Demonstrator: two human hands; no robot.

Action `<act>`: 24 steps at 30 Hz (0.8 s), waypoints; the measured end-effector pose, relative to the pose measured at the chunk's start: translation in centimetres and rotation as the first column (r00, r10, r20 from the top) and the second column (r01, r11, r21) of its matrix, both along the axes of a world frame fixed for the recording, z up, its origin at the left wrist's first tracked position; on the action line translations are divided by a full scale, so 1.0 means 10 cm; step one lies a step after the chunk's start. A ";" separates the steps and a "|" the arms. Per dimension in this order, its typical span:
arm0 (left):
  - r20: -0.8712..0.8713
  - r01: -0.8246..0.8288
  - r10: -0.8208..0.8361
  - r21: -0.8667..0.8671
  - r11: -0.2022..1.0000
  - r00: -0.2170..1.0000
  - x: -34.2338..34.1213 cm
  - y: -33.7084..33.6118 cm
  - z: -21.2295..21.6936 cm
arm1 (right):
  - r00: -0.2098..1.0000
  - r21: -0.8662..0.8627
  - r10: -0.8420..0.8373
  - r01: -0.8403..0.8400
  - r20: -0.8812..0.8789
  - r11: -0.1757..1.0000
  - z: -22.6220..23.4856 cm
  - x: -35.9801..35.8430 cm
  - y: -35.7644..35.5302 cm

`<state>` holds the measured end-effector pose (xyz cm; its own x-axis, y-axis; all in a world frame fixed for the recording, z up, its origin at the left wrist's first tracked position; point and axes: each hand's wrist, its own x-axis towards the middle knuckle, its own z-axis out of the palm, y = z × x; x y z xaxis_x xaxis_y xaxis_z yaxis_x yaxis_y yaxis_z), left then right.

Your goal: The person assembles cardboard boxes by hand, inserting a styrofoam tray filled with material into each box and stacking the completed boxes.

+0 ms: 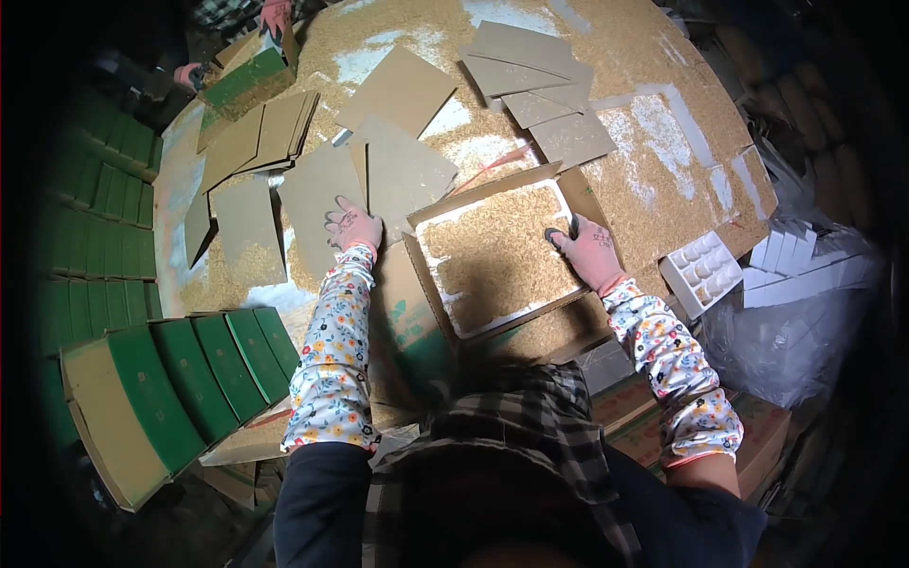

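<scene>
In front of me is an open cardboard box filled with brown husk-like bits, with the white edge of an inner tray showing round them. My right hand, in a pink glove with dark fingertips, is closed over the box's right side, thumb on the inside. What its other fingers touch is partly hidden. My left hand, in the same kind of glove, lies with fingers spread on the near right part of a flat grey cardboard sheet. A second grey sheet is just beyond it.
More cardboard sheets lie scattered over the husk-strewn table. Green boxes stand in rows at left. A white divided tray and clear plastic bags are at right. Far left, another person's gloved hand touches a green box.
</scene>
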<state>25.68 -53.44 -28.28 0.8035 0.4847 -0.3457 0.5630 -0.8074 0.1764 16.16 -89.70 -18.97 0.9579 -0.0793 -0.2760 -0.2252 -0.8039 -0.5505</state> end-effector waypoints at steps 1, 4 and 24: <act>0.003 0.041 -0.041 -0.029 0.999 0.999 -0.01 0.14 0.03 | 0.998 -0.088 0.030 -0.026 0.049 0.996 0.09 0.04 0.09; 0.318 0.172 -0.156 -0.024 0.985 0.935 -0.10 0.69 0.10 | 0.961 0.124 -0.059 0.026 0.271 0.992 0.15 -0.08 0.10; 0.668 0.465 -0.672 0.508 0.725 0.319 -1.32 -0.86 1.97 | 0.894 0.351 0.084 -0.257 0.440 0.900 0.01 0.15 -0.92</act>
